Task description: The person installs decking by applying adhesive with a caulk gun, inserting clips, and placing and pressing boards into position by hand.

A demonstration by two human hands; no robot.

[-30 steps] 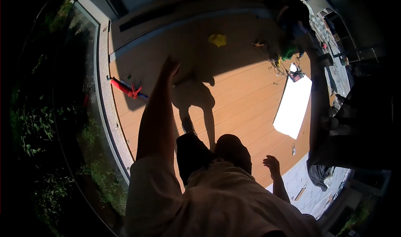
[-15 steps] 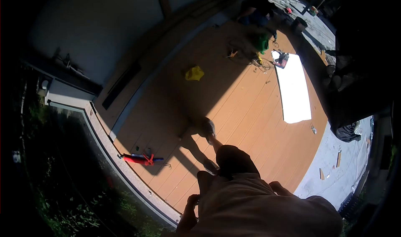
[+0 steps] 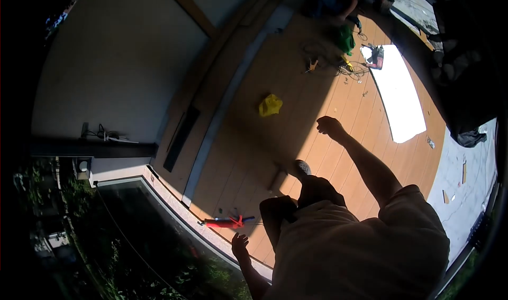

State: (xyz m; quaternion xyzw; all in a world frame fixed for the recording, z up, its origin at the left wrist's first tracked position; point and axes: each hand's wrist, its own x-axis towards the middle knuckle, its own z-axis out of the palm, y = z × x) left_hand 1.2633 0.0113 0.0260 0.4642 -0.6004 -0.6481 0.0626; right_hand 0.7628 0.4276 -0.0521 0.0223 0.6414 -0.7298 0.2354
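Note:
My left hand (image 3: pixel 240 245) hangs low beside my body with its fingers partly spread and nothing in them. Just above it, on the deck's edge, lies a red caulking gun (image 3: pixel 225 223); the hand and the gun are apart. My right arm reaches forward over the sunlit boards. At its end my right hand (image 3: pixel 330 127) is closed with fingers curled, and no object shows in it. A yellow bag or cloth (image 3: pixel 270 105) lies on the shaded boards to the left of that hand.
A white sheet (image 3: pixel 402 101) lies on the wooden deck (image 3: pixel 312 146), with a red power tool (image 3: pixel 376 57) on its far end. Cables, a green bag (image 3: pixel 345 39) and a bucket (image 3: pixel 383 1) are farther off. A co-worker (image 3: pixel 328 3) crouches at the back. Glass and plants border the left.
My right hand has swung from beside my body out ahead over the deck. My left hand has come away from my side, toward the caulking gun. The view has turned and shifted.

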